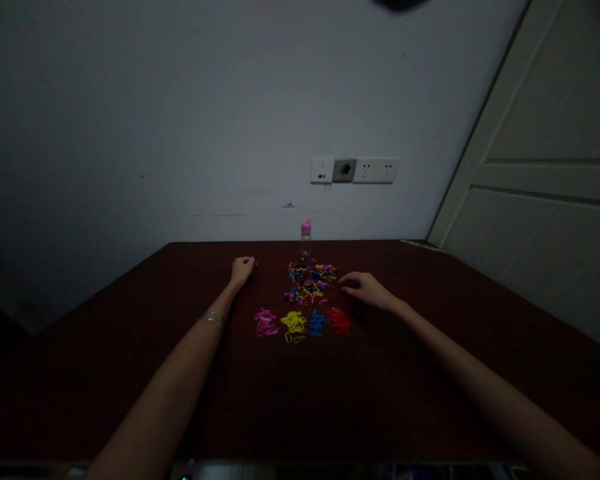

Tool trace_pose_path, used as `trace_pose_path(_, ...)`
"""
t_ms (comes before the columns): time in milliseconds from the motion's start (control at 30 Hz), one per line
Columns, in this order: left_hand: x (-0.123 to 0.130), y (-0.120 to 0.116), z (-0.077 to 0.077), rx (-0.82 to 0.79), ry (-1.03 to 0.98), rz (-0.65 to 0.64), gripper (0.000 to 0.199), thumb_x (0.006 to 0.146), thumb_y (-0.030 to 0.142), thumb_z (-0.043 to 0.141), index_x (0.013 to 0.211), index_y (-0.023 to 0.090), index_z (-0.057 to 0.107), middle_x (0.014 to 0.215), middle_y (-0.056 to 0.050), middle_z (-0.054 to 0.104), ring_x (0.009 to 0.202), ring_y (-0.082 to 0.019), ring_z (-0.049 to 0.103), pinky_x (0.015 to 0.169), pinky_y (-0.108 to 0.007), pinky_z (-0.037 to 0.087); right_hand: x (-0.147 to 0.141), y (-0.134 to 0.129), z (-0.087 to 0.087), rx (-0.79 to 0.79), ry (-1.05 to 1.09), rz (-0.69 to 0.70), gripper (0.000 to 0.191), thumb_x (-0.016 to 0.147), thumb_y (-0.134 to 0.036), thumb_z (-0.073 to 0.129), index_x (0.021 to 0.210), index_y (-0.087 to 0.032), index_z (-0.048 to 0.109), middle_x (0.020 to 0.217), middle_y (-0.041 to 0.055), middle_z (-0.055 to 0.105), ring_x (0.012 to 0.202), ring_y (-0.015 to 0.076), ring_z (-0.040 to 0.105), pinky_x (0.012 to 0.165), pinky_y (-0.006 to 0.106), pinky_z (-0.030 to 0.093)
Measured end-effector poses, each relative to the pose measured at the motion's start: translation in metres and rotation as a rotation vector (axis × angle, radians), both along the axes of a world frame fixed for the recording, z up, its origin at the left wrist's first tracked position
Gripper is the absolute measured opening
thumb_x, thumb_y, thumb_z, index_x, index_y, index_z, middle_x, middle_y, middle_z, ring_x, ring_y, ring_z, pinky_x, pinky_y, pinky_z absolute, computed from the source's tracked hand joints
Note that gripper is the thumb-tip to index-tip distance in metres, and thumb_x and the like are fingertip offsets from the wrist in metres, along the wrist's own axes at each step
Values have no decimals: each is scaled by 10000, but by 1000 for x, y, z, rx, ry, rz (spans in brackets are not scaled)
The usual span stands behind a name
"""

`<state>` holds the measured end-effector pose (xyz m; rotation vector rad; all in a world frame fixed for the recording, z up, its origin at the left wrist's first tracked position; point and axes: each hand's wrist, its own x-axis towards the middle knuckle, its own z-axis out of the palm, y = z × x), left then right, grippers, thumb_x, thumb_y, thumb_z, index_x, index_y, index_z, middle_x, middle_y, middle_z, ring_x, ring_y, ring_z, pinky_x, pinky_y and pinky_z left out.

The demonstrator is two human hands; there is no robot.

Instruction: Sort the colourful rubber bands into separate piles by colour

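Observation:
My left hand (243, 269) rests on the table in a loose fist, left of a mixed pile of small coloured rubber bands (311, 283); nothing shows in it. At the pile's right edge is my right hand (364, 288), palm down, its fingers bent but apart and no band visible in them. In a row nearer to me lie single-colour heaps: pink bands (266, 323), yellow bands (294, 322), blue bands (317, 323) and red bands (339, 321). Two yellow loops lie just in front of the yellow heap.
A small clear bottle with a pink cap (306, 239) stands behind the mixed pile. The dark red-brown table (290, 400) meets a pale wall with sockets (376, 171). To the right is a white panelled door (540, 173). The room is dim.

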<state>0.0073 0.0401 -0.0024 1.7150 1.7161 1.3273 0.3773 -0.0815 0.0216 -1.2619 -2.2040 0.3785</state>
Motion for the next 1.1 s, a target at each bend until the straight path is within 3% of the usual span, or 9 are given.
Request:
trace_pose_path(267,1,-2,0,-10,23,-2,271,677,295,417,615,135,626,465,2,515,481,-120,478,497,-212,340,-27,14,-6,25,-120,-80,145,712,-184,537,852,-182,575,817,29,616,717,143,550,640,237,406)
trace_pose_path(733,0,0,-1,-10,103,5,288,688,304,413,619,139,639,507,-12,553,523,-134,504,511,-218,337,-25,4,-1,60,-80,-67,143,727,-165,473,826,-189,573,796,23,605,718,138,540,670,240,403)
trace_pose_path(967,1,-2,0,-25,105,9,285,687,301,417,623,138,643,515,-17,562,526,-133,510,512,-216,340,-61,-8,13,-46,248,126,113,717,-172,498,807,-153,565,724,10,576,671,120,541,636,241,434)
trace_pose_path(1100,1,-2,0,-15,100,11,284,684,300,419,618,138,644,506,-16,559,520,-134,509,524,-222,348,-96,-28,27,-130,268,300,113,716,-152,525,822,-152,564,724,5,577,655,108,538,606,227,435)
